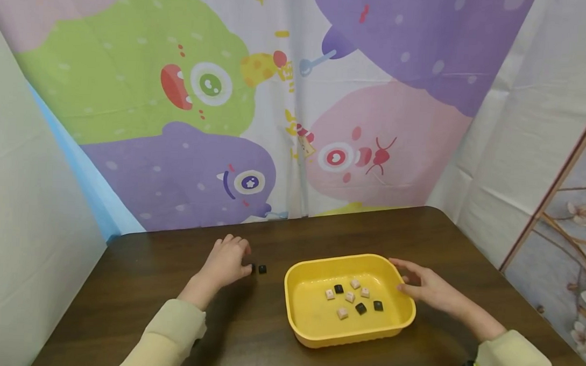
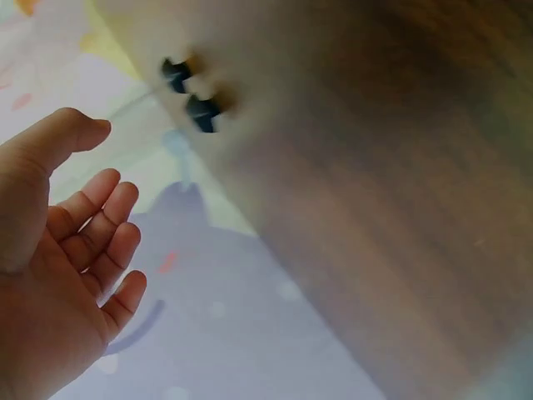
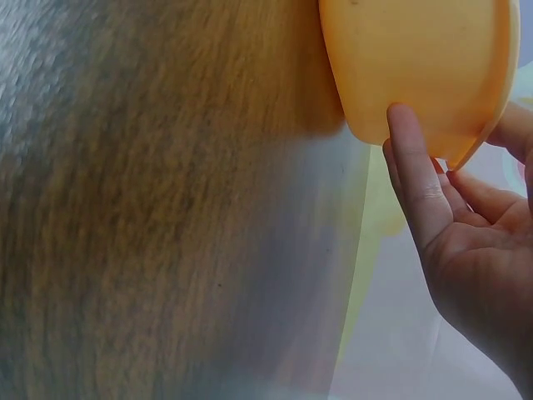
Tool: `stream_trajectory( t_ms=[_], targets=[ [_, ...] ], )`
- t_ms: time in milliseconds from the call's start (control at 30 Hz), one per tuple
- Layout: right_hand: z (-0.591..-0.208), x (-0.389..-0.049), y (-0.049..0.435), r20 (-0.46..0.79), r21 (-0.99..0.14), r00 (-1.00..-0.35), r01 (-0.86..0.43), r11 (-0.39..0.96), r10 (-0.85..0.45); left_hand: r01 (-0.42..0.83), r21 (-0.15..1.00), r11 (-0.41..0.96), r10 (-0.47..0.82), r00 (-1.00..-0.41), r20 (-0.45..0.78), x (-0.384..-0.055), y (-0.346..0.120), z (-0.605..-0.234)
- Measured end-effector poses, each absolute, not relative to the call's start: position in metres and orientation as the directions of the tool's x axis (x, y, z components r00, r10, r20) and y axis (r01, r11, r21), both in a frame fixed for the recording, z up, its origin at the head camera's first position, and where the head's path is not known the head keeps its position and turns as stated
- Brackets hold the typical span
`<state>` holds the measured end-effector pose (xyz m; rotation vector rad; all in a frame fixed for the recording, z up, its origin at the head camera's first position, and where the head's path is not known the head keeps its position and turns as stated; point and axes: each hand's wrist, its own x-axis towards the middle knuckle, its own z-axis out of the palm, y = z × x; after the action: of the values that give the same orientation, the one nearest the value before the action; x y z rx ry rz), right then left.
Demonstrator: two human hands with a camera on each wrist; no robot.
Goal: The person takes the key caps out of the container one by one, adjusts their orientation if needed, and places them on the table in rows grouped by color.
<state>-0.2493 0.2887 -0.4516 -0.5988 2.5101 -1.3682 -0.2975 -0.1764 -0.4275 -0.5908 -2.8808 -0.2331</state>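
Two black keycaps lie on the table left of the yellow tray [image 1: 307,334]. One keycap [image 1: 263,268] shows fully in the head view; the other is partly covered by my left thumb. Both keycaps [image 2: 202,113] appear in the left wrist view, apart from the fingers. My left hand [image 1: 226,261] hovers beside them with loosely bent fingers and nothing in its grasp. At the tray's right end, my right hand [image 1: 432,289] holds the rim, thumb over it and fingers along the outer wall [image 3: 416,67]. Several black and beige keycaps [image 1: 350,297] are scattered inside the tray.
The dark brown wooden table [image 1: 164,270] extends around the tray. Behind it hangs a curtain [image 1: 296,97] with cartoon monsters, reaching down to the table's back edge. Pale cloth [image 1: 25,222] borders the left side, and a flower-patterned panel [image 1: 571,257] stands at the right.
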Motion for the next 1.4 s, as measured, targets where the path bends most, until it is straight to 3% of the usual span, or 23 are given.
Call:
stream_trajectory(
  t_ms=[367, 933, 1400],
  targets=[
    [-0.448, -0.249, 0.288, -0.026, -0.846, -0.895, -0.217, 0.488, -0.444, 0.448, 0.131, 0.885, 0.383, -0.857, 0.346, -0.274, -0.163, -0.397],
    [-0.45, -0.249, 0.286, -0.055, -0.837, -0.903, -0.191, 0.513, -0.425, 0.514, 0.166, 0.842, 0.381, -0.784, 0.49, -0.236, -0.114, -0.386],
    [-0.448, -0.249, 0.286, -0.043, -0.836, -0.906, -0.198, 0.512, -0.42, 0.562, 0.208, 0.8, 0.464, -0.801, 0.38, -0.232, -0.071, -0.406]
  ],
)
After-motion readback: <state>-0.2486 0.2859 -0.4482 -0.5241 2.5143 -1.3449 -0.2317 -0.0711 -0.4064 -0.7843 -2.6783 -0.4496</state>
